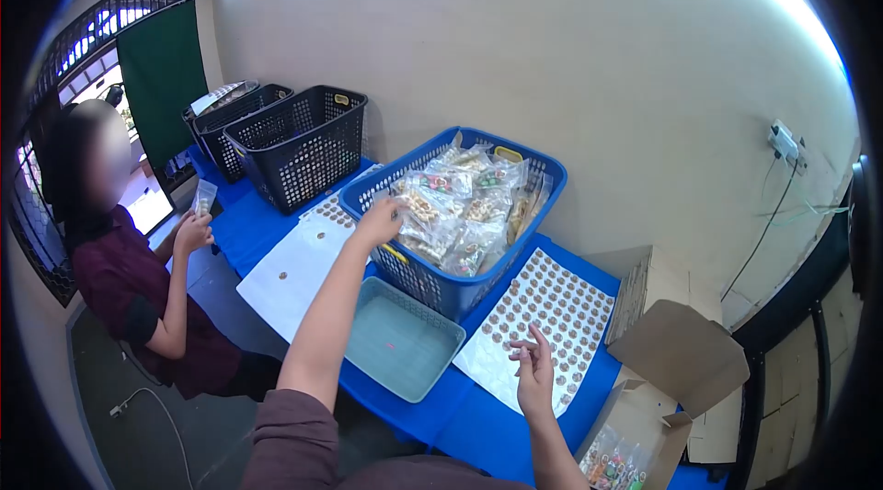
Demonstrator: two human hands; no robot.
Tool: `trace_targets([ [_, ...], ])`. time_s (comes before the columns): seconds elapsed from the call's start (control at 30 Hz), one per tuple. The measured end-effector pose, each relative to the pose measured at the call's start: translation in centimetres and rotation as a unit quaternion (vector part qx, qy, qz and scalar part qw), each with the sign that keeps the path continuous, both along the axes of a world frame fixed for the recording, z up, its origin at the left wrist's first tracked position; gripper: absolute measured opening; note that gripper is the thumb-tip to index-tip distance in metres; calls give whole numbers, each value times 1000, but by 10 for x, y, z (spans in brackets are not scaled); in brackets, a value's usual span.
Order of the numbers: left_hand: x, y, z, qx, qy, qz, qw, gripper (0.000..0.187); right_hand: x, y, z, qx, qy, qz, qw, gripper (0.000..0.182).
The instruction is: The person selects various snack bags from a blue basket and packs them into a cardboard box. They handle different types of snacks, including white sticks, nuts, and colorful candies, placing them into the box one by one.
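Note:
My left hand reaches over the near-left rim of a blue basket, its fingers bent together against the clear packets heaped inside. Whether a packet is between those fingertips is hidden. The packets hold small pale and coloured pieces. Over a white sheet of round brown stickers, my right hand hovers with fingers apart and nothing in it. Between my arms a shallow grey-green tray lies in front of the basket.
Another person stands at the left holding a small clear packet. Black baskets stand at the table's far end. A second sticker sheet lies left of the tray. An open cardboard box with filled packets sits at the right.

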State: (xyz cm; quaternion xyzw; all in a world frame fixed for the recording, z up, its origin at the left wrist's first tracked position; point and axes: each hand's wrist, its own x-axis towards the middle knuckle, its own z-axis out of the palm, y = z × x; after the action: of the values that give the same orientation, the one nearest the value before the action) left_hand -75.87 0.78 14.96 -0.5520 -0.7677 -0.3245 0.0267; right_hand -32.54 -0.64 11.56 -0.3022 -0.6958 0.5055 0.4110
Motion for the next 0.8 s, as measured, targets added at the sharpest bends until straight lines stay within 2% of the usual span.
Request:
trace_targets([
  [0.07,8,-4,14,-269,41,96,957,37,-21,3,27,36,-16,1,999,34],
  [0.1,-4,8,-19,-131,66,132,980,37,-30,8,38,96,-42,3,994,30],
  [0.13,-9,12,-9,-122,66,132,982,37,-41,15,51,156,-65,5,986,27],
  [0.2,-6,6,-9,-226,40,133,964,35,-62,23,73,233,-92,3,968,21],
  [0.23,-5,3,-11,-229,36,133,964,35,-76,26,86,253,-85,17,964,19],
  [0.33,-5,1,-5,-206,38,129,969,36,-122,54,92,364,-92,18,927,17],
  [0.37,2,0,-3,-182,43,155,970,36,-138,65,92,366,-92,19,926,17],
  [0.43,8,0,-11,-140,41,176,973,37,-173,89,83,436,-129,-12,890,16],
  [0.47,7,-1,-14,-99,41,197,975,37,-192,99,77,408,-136,0,903,14],
  [0.53,4,-5,-11,-142,3,159,977,39,-230,125,61,451,-169,35,876,19],
  [0.57,2,-5,-5,-166,-13,145,975,39,-247,140,48,471,-230,118,843,22],
  [0.6,-2,0,-19,-100,12,147,984,39,-263,156,43,494,-288,192,797,26],
  [0.63,3,-2,-14,-87,3,159,983,39,-277,163,39,530,-399,221,714,31],
  [0.67,3,0,-14,-101,5,164,981,39,-280,158,38,534,-459,212,677,36],
  [0.73,1,5,-26,-26,3,185,982,40,-292,155,35,565,-562,207,567,37],
  [0.77,-1,7,-29,-25,7,189,982,40,-295,154,31,569,-558,206,568,37],
  [0.8,3,4,-22,-44,5,186,982,41,-297,155,26,549,-526,206,616,41],
])
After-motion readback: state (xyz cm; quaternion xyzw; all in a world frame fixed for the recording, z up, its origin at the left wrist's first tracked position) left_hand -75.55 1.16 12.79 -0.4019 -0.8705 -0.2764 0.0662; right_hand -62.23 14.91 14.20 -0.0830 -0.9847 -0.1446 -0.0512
